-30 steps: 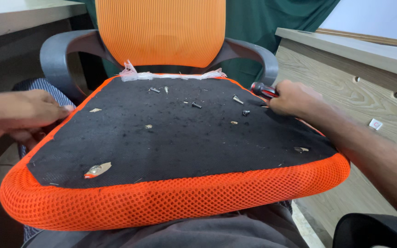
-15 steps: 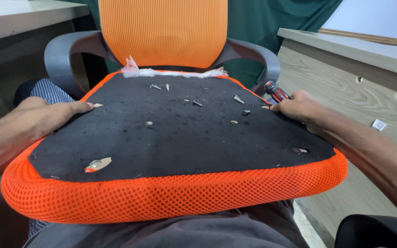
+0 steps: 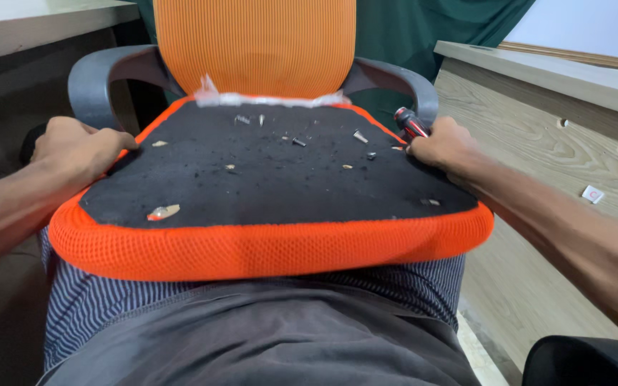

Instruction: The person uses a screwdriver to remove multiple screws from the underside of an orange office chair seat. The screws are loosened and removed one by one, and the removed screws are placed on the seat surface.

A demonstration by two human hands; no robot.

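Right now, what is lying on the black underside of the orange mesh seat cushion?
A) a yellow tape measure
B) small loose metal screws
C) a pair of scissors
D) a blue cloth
B: several small loose metal screws lie scattered on the black underside of the orange mesh seat cushion, between the left hand and right hand at its edges.

Orange mesh cushion (image 3: 273, 250), matt black fabric underside, metal screws (image 3: 299, 142)

We have one head-worn view, looking forward and down, close over the cushion (image 3: 273, 179) on the lap, hands (image 3: 80, 146) at both edges, chair back (image 3: 255, 46) just beyond.
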